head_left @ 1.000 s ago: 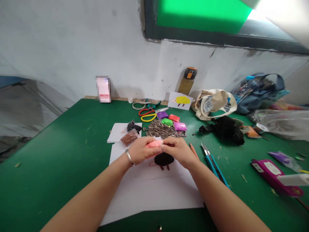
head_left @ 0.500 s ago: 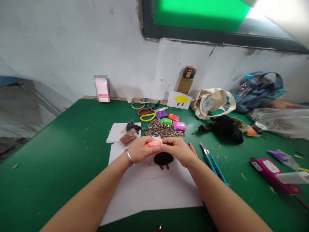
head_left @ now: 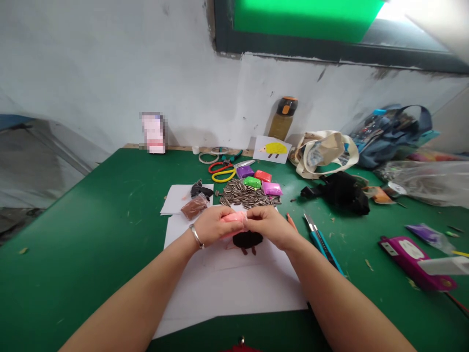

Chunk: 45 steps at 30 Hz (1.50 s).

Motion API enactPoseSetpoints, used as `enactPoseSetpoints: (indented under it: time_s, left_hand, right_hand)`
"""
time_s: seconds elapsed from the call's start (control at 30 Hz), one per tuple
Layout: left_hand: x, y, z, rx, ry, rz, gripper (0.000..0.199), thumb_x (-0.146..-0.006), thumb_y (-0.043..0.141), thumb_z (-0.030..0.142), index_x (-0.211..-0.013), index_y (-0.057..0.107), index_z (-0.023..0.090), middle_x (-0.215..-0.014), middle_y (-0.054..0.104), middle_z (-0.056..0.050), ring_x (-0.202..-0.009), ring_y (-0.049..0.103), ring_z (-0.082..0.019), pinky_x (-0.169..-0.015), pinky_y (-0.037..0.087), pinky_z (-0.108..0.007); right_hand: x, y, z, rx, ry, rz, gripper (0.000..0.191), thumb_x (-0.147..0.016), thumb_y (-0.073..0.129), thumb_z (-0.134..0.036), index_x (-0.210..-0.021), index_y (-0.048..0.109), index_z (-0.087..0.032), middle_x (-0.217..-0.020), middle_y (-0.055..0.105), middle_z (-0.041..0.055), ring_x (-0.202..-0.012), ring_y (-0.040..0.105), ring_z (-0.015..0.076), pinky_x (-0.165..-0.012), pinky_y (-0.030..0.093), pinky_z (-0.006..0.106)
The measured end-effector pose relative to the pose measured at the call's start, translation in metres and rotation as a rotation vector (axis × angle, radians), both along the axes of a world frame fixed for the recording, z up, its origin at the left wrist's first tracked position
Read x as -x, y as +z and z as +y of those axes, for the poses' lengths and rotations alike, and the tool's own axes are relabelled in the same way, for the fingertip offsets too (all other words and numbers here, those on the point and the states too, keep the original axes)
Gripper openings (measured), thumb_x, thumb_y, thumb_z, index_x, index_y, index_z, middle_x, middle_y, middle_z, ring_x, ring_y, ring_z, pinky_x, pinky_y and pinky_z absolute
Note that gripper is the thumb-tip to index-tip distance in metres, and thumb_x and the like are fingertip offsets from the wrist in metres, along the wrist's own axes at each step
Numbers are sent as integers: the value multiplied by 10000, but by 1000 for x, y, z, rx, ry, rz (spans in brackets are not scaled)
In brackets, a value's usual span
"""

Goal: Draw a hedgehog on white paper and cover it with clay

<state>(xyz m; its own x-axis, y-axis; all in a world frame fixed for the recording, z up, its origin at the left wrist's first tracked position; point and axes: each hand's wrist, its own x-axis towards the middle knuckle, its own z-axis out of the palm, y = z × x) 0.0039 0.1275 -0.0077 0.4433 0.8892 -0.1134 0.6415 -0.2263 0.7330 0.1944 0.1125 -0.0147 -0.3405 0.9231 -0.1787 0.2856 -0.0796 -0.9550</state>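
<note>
A small packet of pink clay is held between both hands above a white sheet of paper. My left hand wraps round its body, and my right hand pinches its clear wrapper at the right end. Just below the hands, a black oval shape with brown legs lies on the paper, its upper part hidden by the fingers. To the left, a brown clay packet and a black crumpled packet rest on smaller white sheets.
Striped sunflower seeds are heaped behind my hands, beside several coloured packets and scissors. A blue utility knife lies right of the paper. A hedgehog picture leans near a bottle. A magenta glue gun is far right.
Both hands keep almost the same hold on the pink clay packet. The whole view has shifted slightly upward in the frame.
</note>
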Motion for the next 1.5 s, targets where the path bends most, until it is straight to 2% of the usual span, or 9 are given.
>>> enactPoseSetpoints:
  time_s: [0.17, 0.3, 0.4, 0.57, 0.9, 1.03, 1.17, 1.37, 1.5]
  left_hand:
    - [1, 1, -1, -2, 5, 0, 433, -735, 584, 606, -726, 653, 179, -687, 584, 9, -658, 506, -152, -569, 358, -235]
    - [1, 0, -1, -6, 1, 20, 433, -726, 588, 608, -716, 658, 181, -674, 585, 9, -653, 507, -157, -561, 355, -232]
    - [0, 1, -1, -1, 23, 11, 413, -736, 590, 582, -757, 676, 179, -711, 617, 2, -676, 530, -164, -587, 372, -241]
    - [0, 1, 0, 7, 83, -19, 396, -747, 587, 554, -802, 689, 175, -741, 635, -5, -691, 543, -170, -602, 382, -255]
    - [2, 4, 1, 35, 149, -65, 371, -731, 581, 514, -595, 523, 174, -570, 436, 44, -553, 397, -116, -501, 276, -238]
    - [5, 5, 3, -4, 217, -22, 385, -734, 561, 529, -586, 521, 177, -567, 442, 37, -556, 395, -120, -499, 274, -241]
    - [8, 3, 6, -87, 261, 104, 410, -764, 524, 542, -571, 535, 181, -570, 494, 21, -566, 444, -135, -516, 298, -250]
    - [8, 0, 6, -282, 184, 220, 357, -849, 486, 473, -985, 649, 186, -916, 678, -65, -858, 607, -240, -755, 431, -337]
    - [4, 1, -4, -529, 211, 77, 359, -837, 547, 390, -1095, 626, 153, -1152, 644, -123, -1123, 543, -280, -996, 376, -421]
  right_hand:
    - [-1, 3, -1, -22, 50, 50, 242, -702, 660, -414, -606, 638, -193, -517, 470, -32, -475, 363, 92, -447, 232, 237]
    - [-2, 3, 0, -43, 72, -23, 252, -718, 631, -362, -543, 585, -186, -482, 397, -46, -463, 308, 79, -432, 193, 231]
    - [-1, 0, 0, -61, 19, -38, 222, -725, 602, -305, -551, 564, -173, -505, 390, -52, -490, 321, 76, -446, 209, 224]
    - [4, -6, 0, 4, -100, 127, 172, -720, 613, -318, -647, 614, -162, -593, 498, -31, -559, 422, 96, -503, 291, 231]
    - [6, -11, 4, 77, -246, 408, 175, -691, 703, -326, -726, 652, -162, -623, 533, -22, -584, 461, 102, -572, 363, 255]
    - [-2, -12, 9, 152, -376, 579, 258, -653, 761, -380, -769, 654, -176, -618, 526, -23, -567, 467, 103, -572, 397, 261]
    - [-5, -11, 10, 180, -387, 627, 282, -660, 760, -409, -790, 676, -174, -706, 578, 1, -570, 466, 92, -570, 405, 260]
    - [-4, -9, 7, 197, -356, 658, 239, -689, 745, -381, -776, 686, -167, -753, 600, 7, -577, 473, 81, -586, 408, 254]
    - [-2, -8, 5, 177, -346, 615, 233, -677, 753, -360, -788, 693, -164, -764, 615, 15, -574, 479, 81, -588, 413, 256]
